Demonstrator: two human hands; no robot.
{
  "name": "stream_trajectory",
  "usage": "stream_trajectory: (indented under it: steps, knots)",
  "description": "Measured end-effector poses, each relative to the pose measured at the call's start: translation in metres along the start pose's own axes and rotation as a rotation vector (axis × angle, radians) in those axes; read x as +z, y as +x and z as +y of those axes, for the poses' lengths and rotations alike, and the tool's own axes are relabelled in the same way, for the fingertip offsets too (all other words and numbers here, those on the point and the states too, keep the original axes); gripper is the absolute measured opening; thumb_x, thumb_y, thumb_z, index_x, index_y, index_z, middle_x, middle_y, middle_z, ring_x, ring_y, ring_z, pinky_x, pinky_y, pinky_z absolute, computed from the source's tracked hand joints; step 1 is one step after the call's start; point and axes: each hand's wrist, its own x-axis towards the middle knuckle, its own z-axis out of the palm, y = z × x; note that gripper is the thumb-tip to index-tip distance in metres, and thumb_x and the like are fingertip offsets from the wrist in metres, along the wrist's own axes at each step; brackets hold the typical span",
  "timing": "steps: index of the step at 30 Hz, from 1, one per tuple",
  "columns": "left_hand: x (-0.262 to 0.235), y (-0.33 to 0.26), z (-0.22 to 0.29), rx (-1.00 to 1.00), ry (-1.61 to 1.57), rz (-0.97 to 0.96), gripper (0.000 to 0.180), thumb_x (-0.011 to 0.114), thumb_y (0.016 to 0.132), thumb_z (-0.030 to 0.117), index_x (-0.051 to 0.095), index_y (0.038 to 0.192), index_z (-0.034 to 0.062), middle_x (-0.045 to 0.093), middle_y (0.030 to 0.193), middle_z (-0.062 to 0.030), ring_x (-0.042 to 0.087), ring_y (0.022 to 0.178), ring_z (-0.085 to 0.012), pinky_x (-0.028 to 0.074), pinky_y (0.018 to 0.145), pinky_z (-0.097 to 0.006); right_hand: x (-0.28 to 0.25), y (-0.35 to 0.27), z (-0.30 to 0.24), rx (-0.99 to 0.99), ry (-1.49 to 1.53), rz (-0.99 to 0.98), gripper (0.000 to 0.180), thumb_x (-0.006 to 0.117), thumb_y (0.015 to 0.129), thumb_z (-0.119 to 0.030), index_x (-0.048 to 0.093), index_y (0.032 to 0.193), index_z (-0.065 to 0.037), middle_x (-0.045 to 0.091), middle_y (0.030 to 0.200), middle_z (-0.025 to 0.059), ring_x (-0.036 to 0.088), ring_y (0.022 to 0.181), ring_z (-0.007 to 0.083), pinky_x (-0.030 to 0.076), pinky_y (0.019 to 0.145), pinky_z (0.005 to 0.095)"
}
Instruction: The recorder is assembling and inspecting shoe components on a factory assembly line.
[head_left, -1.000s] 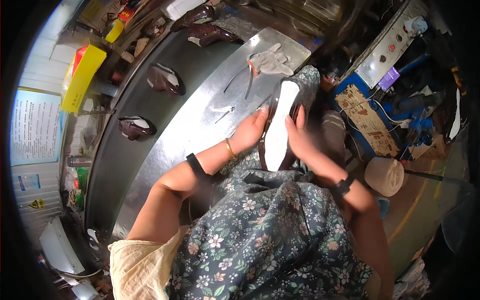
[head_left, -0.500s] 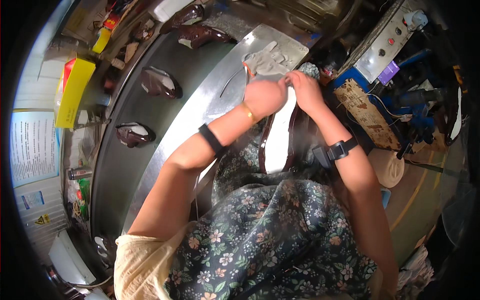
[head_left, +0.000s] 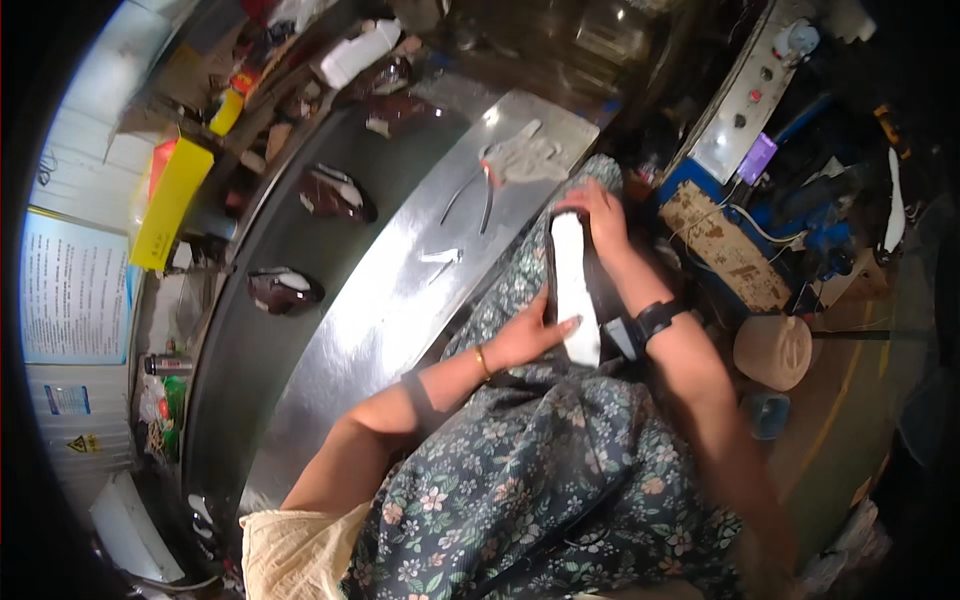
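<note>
dark brown glossy shoe with white sole [head_left: 573, 275], sole up, over dark floral fabric [head_left: 540, 450], right of shiny metal counter [head_left: 365, 345]; left hand [head_left: 530, 337] holding near half; right hand [head_left: 605, 218] at far end, grip unclear.

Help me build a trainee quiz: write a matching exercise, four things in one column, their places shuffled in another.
1. Left hand
2. Pale glove
3. Right hand
4. Yellow box

A. At the held shoe's far end
B. Toward the picture's left side
C. On the shoe's near half
D. On the metal bench

Pairs: 1-C, 2-D, 3-A, 4-B
</note>
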Motion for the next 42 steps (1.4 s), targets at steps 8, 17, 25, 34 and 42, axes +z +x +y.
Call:
stream_trajectory:
  steps: [8, 17, 25, 34, 42]
  knots:
    - [-0.011, 0.009, 0.032, -0.055, -0.773, -0.079, 0.064, 0.063, 0.091, 0.014, 0.03, 0.144, -0.0004, 0.052, 0.132, -0.0082, 0.051, 0.118, -0.0179, 0.039, 0.102, -0.032, -0.032, 0.019, -0.044, -0.249, -0.241, 0.148, 0.039, 0.054, 0.094, -0.034, 0.065, 0.096, 0.003, 0.07, 0.086, 0.0132, 0.066, 0.081, 0.02, 0.05, 0.078, 0.0316]
    - [-0.124, -0.089, 0.069, -0.435, 0.975, 0.325, 0.075, 0.071, 0.077, 0.029, 0.041, 0.139, 0.0014, 0.059, 0.119, -0.0259, 0.069, 0.08, -0.03, 0.053, 0.069, -0.035, -0.29, -0.063, -0.357, -0.517, -2.011, 0.898, 0.051, 0.075, 0.069, -0.037, 0.062, 0.112, -0.012, 0.061, 0.109, 0.0145, 0.063, 0.092, 0.0328, 0.052, 0.074, 0.0439]
    - [-0.063, -0.103, -0.033, -0.167, 1.043, 0.061, 0.032, 0.056, 0.078, 0.014, 0.062, 0.109, 0.0124, 0.063, 0.065, -0.0155, 0.062, 0.061, -0.0393, 0.049, 0.055, -0.049, -0.332, -0.079, -0.324, -0.391, -1.965, 1.21, 0.067, 0.07, 0.069, -0.015, 0.051, 0.133, -0.018, 0.044, 0.141, 0.0113, 0.043, 0.121, 0.0398, 0.042, 0.098, 0.0491]
    - [-0.042, 0.025, 0.103, 0.305, -0.119, 0.11, 0.047, 0.059, 0.094, 0.025, 0.048, 0.133, 0.0015, 0.053, 0.133, -0.0151, 0.05, 0.122, -0.0227, 0.038, 0.103, -0.033, -0.164, -0.151, -0.221, -0.943, -1.224, 0.785, 0.065, 0.076, 0.069, 0.001, 0.051, 0.128, -0.007, 0.031, 0.149, 0.0186, 0.028, 0.139, 0.0325, 0.031, 0.109, 0.0413]
    - [-0.068, 0.045, 0.102, 0.279, -0.558, 0.274, 0.045, 0.061, 0.09, 0.042, 0.06, 0.111, 0.002, 0.065, 0.094, 0.0001, 0.058, 0.082, -0.01, 0.049, 0.074, -0.026, -0.034, -0.154, -0.148, -0.237, -0.189, -0.137, 0.117, 0.077, 0.07, -0.054, 0.009, 0.151, -0.007, 0.011, 0.156, 0.0157, 0.039, 0.13, 0.0298, 0.036, 0.104, 0.0432]
